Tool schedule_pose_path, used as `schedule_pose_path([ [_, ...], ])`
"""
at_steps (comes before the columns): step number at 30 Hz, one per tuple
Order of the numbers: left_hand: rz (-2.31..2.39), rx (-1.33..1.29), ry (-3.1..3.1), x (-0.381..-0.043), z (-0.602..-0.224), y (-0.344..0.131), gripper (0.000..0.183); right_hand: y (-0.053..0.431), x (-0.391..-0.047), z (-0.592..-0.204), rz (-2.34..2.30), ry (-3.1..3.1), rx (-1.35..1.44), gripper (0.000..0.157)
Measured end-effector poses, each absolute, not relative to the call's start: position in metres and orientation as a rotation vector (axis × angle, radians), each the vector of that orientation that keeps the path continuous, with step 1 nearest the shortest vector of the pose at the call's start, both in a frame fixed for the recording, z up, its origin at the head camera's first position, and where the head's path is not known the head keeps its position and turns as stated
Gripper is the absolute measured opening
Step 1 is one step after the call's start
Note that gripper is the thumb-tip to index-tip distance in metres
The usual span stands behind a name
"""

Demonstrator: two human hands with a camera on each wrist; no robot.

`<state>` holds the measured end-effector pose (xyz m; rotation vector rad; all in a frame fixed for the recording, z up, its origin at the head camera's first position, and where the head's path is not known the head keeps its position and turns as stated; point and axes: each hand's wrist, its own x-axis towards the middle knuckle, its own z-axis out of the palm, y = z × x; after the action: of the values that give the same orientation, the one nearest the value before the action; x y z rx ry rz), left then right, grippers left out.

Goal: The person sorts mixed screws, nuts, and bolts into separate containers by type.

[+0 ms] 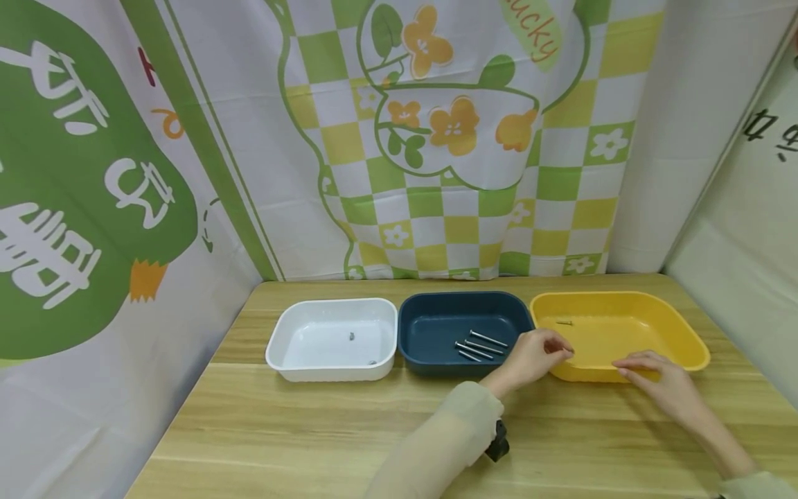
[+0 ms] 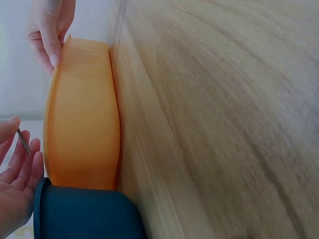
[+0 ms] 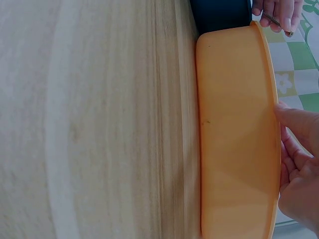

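Between thumb and fingers my left hand (image 1: 530, 357) pinches a small threaded screw (image 2: 23, 142), best seen in the left wrist view. That hand is over the near left corner of the yellow tray (image 1: 598, 373), beside the dark blue tray (image 1: 436, 366). At the yellow tray's near rim, my right hand (image 1: 670, 388) grips the edge, thumb on the outside and fingers curled over the inner side. Another small brass-coloured screw (image 1: 564, 322) lies inside the yellow tray, toward its back left.
Several long silver screws or nails (image 1: 488, 339) lie in the dark blue tray. A white tray (image 1: 333, 374) at the left holds small metal pieces (image 1: 352, 336). All three trays stand in a row on a wooden table (image 1: 299, 430), with patterned cloth (image 1: 436, 229) behind.
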<state>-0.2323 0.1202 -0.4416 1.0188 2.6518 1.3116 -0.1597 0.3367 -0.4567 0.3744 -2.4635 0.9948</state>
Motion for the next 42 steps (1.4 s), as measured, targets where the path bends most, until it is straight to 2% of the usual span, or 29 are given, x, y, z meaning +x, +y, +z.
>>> schedule_pose_path([
  [29,1.250,0.976,2.736,-0.229,-0.447,0.131,0.010,0.337,-0.159,-0.457,0.986,-2.480,0.355,0.008],
  [42,1.253,1.109,2.683,-0.219,-0.440,0.115,0.011,0.338,-0.161,-0.457,0.982,-2.469,0.382,0.008],
])
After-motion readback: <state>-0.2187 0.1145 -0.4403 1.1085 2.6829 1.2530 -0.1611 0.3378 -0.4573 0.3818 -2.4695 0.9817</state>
